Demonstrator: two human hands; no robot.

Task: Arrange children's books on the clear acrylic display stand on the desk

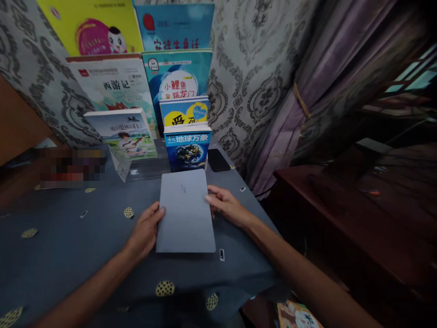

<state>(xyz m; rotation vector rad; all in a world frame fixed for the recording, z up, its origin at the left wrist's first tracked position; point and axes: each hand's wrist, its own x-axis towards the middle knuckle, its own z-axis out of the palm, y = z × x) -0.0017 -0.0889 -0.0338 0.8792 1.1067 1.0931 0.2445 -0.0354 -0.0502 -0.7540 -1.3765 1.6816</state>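
Observation:
A plain grey book (186,218) with small faint print near its top is gripped between both hands above the table. My left hand (145,228) is closed on its left edge, thumb on the front cover and fingers mostly hidden. On the right edge, my right hand (228,206) pinches it, with the thumb at the cover's border and some fingertips behind. Just beyond the grey book's top edge stands a blue book with a globe on it (187,152), in front of a blue and yellow book (184,111).
A clear stand (126,168) holds a book with a painted meadow cover (128,136). Taller books, such as a yellow one (95,27), rise behind against the patterned wall. A black phone (219,160) lies near the table's right edge. A dark red cabinet (334,218) stands right.

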